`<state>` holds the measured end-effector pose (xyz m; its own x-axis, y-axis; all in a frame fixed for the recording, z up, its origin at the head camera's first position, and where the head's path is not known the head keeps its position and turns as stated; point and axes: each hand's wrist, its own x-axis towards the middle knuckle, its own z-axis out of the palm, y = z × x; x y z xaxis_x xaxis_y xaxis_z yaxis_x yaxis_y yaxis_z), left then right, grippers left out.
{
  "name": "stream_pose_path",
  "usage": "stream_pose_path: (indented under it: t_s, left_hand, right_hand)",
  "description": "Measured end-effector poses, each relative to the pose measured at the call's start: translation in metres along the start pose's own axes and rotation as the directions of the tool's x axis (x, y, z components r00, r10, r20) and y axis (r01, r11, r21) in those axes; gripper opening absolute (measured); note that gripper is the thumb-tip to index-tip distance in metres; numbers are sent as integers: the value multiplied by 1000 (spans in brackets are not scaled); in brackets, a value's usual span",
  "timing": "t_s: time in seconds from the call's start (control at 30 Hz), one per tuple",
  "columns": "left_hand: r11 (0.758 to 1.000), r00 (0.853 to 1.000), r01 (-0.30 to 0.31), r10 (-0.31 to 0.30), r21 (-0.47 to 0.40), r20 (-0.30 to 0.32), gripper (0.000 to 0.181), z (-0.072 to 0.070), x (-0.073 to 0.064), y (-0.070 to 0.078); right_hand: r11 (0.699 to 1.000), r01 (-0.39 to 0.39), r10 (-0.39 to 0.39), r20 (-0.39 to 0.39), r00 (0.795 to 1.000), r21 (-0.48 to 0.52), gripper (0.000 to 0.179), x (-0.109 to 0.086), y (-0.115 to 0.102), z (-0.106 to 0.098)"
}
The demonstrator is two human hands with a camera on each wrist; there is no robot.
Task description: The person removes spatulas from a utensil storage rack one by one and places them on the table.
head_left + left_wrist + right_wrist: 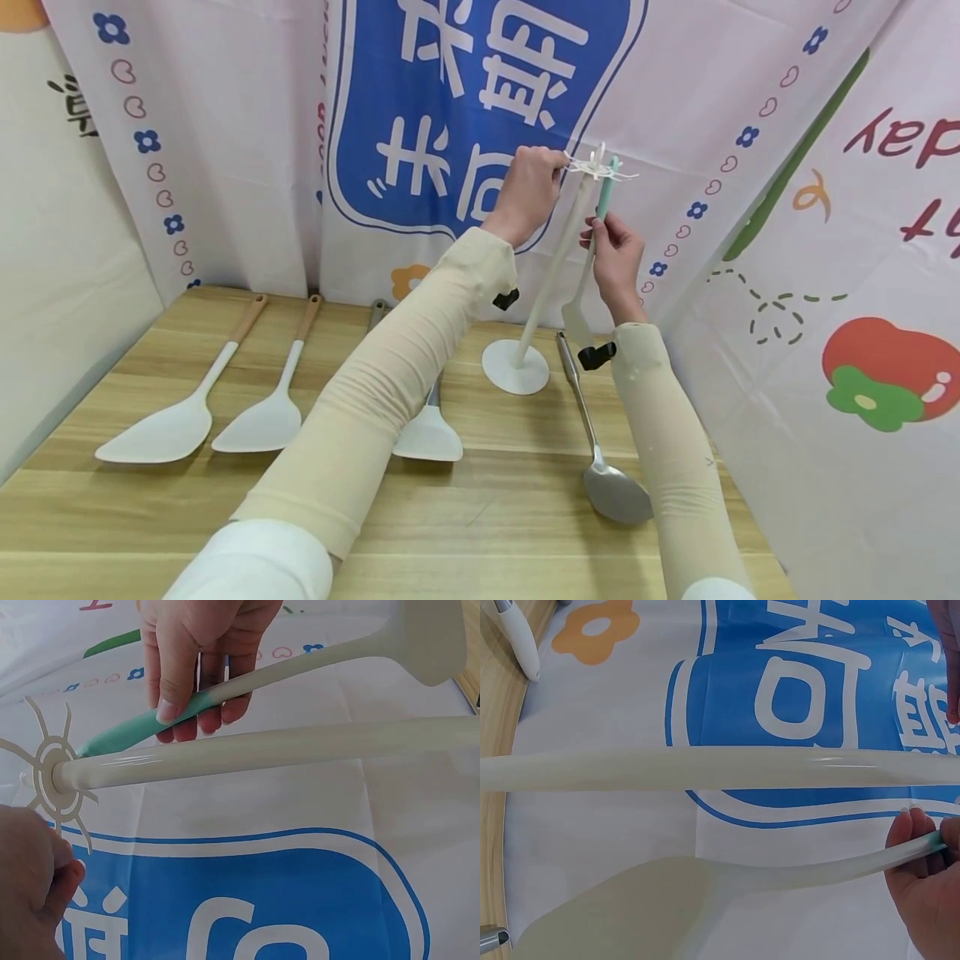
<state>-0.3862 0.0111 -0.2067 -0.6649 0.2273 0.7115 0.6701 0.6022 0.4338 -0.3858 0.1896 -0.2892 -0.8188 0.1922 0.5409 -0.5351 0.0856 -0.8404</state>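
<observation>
A white utensil stand (551,271) with a round base and a ring of thin hooks (597,169) on top stands at the back of the table. My left hand (528,190) pinches one hook at the ring's left edge. Just right of the pole, my right hand (617,254) holds a spatula (277,677) with a teal handle and pale blade, fingers and thumb around the handle. The blade (622,907) hangs downward. The handle's top end lies against the hooks; whether it hangs on one, I cannot tell.
On the wooden table (480,550), two white turners with wooden handles (168,425) (262,421) lie at left. A grey-handled white spatula (429,437) lies partly behind my left arm. A steel ladle (615,492) lies right of the base. Printed cloth (247,167) backs the table.
</observation>
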Motion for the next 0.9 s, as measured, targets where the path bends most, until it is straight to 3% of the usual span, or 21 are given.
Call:
stream_pose_path:
  t_s: [0.27, 0.9]
  left_hand:
    - [999, 999, -45, 45, 0, 20, 23, -2, 3, -3]
    - [1000, 999, 1, 1, -27, 49, 24, -3, 5, -5]
  right_hand:
    - [999, 37, -38, -3, 999, -39, 26, 1, 2, -2]
    - [997, 28, -29, -26, 999, -71, 28, 2, 3, -7]
